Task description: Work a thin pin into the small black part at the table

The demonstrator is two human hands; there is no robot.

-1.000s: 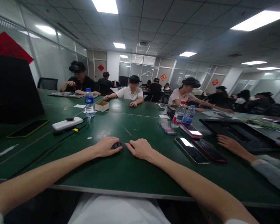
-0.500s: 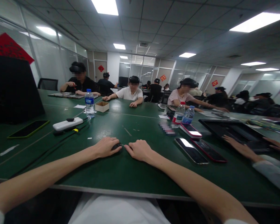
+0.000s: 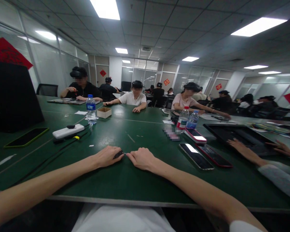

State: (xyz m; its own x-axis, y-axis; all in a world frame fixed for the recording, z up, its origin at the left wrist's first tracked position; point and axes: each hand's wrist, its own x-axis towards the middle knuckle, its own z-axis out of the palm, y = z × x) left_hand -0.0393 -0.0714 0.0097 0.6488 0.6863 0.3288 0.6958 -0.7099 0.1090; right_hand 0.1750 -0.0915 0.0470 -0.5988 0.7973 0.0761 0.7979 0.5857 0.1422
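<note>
My left hand (image 3: 109, 155) rests low over the green table (image 3: 96, 183), its fingers closed around a small black object (image 3: 118, 154). The kind of that object cannot be made out, as the fingers cover much of it. Just to the right, my right hand (image 3: 141, 158) is closed with thumb and forefinger pinched together. A thin, pale bit shows in the narrow gap between the black object and the right fingertips. What the right fingers hold is too small to name.
Left of me are a white power strip (image 3: 69, 131) with a black cable, a green-edged phone (image 3: 26, 137) and a water bottle (image 3: 91, 111) beside a small box (image 3: 104, 112). To the right lie phones (image 3: 196, 156) and a black tray-like panel (image 3: 241, 140) under another person's hands.
The whole view has shifted slightly, so things sit a little lower and further left. Both my hands keep nearly the same pose, close together over the table.
</note>
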